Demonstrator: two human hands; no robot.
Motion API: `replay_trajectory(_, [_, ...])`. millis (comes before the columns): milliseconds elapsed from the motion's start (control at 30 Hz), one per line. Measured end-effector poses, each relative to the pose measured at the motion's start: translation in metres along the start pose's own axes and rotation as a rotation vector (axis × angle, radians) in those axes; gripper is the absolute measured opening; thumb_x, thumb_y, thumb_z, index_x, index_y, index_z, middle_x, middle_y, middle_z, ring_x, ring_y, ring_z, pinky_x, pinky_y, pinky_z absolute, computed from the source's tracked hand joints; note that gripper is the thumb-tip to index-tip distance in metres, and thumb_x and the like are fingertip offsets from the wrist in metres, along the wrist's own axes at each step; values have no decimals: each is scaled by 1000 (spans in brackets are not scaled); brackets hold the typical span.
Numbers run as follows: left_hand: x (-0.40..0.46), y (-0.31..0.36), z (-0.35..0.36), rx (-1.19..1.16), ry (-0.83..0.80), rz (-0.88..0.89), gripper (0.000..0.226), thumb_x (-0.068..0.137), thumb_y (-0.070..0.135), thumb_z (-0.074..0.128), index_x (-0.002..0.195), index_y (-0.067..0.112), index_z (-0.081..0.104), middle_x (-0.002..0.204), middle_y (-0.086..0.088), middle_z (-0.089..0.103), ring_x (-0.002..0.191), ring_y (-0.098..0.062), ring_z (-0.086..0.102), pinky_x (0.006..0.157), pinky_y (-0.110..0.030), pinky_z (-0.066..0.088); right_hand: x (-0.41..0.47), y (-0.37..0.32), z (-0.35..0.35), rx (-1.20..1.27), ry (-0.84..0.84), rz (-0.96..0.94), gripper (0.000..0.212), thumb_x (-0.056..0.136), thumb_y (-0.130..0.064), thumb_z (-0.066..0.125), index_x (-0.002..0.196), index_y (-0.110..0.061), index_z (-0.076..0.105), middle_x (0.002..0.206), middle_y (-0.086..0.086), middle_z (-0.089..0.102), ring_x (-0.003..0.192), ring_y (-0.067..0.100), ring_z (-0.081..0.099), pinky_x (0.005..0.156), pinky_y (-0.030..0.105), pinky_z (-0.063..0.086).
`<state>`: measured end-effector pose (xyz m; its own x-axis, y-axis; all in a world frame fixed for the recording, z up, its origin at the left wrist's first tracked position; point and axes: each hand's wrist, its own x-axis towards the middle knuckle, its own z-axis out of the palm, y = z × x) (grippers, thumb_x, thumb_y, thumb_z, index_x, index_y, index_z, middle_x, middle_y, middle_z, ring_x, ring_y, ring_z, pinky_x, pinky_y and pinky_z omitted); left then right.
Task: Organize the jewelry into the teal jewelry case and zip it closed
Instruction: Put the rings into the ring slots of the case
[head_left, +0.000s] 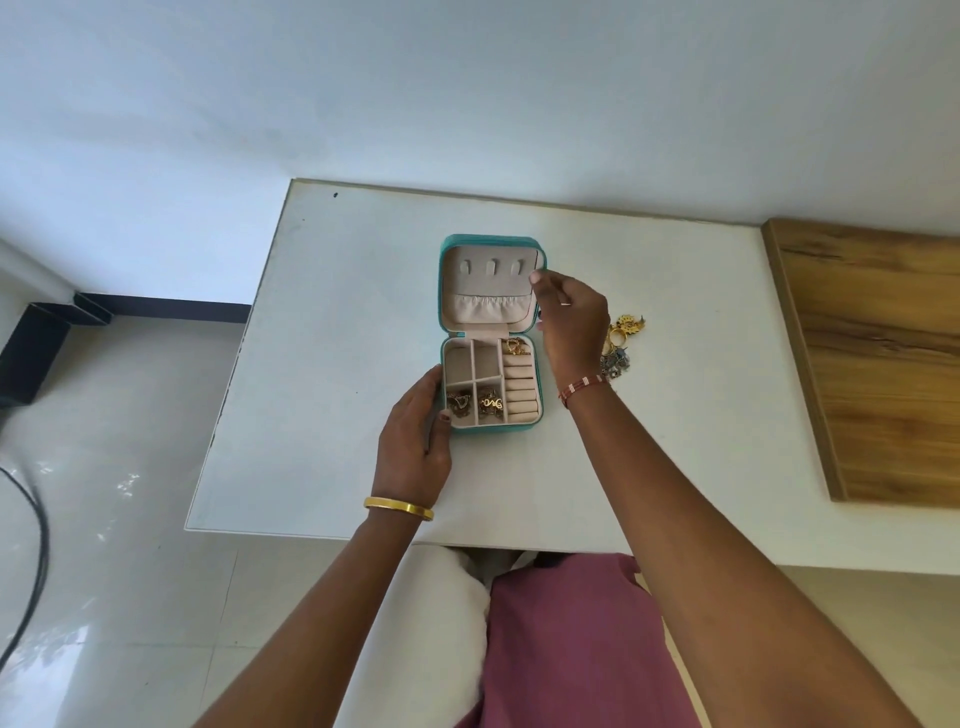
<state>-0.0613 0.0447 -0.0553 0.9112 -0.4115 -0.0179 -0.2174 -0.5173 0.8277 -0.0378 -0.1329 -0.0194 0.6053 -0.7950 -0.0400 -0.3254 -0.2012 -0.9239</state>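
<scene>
The teal jewelry case (487, 240) lies open in the middle of the white table, its lid flat toward the far side. Gold pieces sit in the two near-left compartments (474, 403), and a gold ring (515, 346) rests at the top of the ring rolls. My left hand (415, 431) grips the base's left side, thumb on the near-left corner. My right hand (571, 322) is at the lid's right edge, thumb tip on the rim and fingers curled beside it. A pile of loose gold and silver jewelry (622, 338) lies just right of that hand, partly hidden by it.
The white table (322, 364) has its near edge just above my lap. A wooden panel (878, 353) lies along the table's right side. A white wall rises behind the table. Tiled floor and a black cable (31, 561) are at the left.
</scene>
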Motion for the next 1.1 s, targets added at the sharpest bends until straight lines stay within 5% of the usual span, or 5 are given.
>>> replay_trajectory(200, [-17,-7,4,143,20,-3,61,88,33,30,142,6,19,148,-2,24,141,-20,17,110,-12,7,-38,15,-29,-141,41,-82,34,84,-26,65,111,-5,64,98,8,67,84,11,56,68,6,41])
replay_trajectory(300, [-25,-13,7,342,4,39,67,87,43,19,143,7,15,152,-9,21,140,-16,5,112,-18,2,-51,25,-29,-196,-10,-148,22,84,-16,65,101,-3,68,95,13,67,82,18,59,75,28,51])
replay_trajectory(633, [-16,-16,13,649,-34,27,74,90,55,-1,142,9,23,148,-21,26,138,-35,24,113,-38,1,-45,20,-12,-650,-97,-384,29,83,-8,64,111,-1,64,91,21,61,95,38,53,76,41,49])
replay_trajectory(833, [-15,-20,13,696,-56,79,68,93,51,3,141,9,26,148,-22,27,137,-37,24,114,-43,8,-49,21,-11,-868,-7,-513,17,56,-2,82,66,-10,71,60,8,54,59,27,55,52,25,44])
replay_trajectory(1100, [-12,-19,17,731,-54,62,70,93,51,3,138,7,32,145,-22,33,135,-38,31,111,-43,8,-48,16,-10,-660,-53,-295,18,76,-17,72,86,-2,70,84,18,65,87,35,56,69,36,45])
